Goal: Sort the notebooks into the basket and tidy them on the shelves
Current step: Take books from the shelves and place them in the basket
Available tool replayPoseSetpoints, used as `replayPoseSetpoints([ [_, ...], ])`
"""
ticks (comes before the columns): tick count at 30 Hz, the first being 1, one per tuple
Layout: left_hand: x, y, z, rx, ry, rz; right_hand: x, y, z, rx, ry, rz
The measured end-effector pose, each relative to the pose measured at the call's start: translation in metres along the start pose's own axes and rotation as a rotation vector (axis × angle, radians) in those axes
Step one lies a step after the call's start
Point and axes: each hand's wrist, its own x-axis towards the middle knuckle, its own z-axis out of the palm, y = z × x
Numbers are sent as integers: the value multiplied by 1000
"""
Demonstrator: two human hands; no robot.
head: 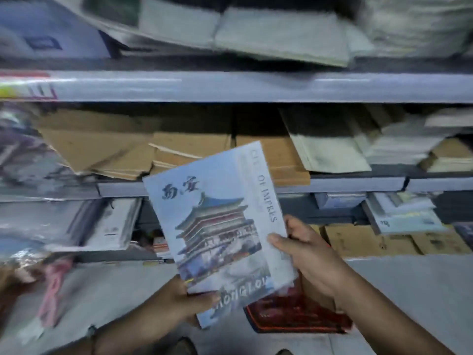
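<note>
Holding a pale blue notebook (220,231) (pagoda picture on its cover) tilted in front of the grey shelves (256,87), above a red basket (294,316) on the floor. Left hand (184,301) gripping its lower edge, thumb on the cover. Right hand (304,249) pinching its right edge. Brown notebook stacks (143,149) lying on the middle shelf behind.

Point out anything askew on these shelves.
The brown kraft-paper notebooks on the middle shelf lie fanned and crooked, not squared. Above, the pale grey notebooks sit skewed, one corner overhanging the grey shelf edge.
</note>
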Motion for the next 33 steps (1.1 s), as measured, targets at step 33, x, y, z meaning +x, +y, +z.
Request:
replayPoseSetpoints([
  [33,-250,233,-259,-118,790,1251,-29,-359,326,-323,-156,-981],
])
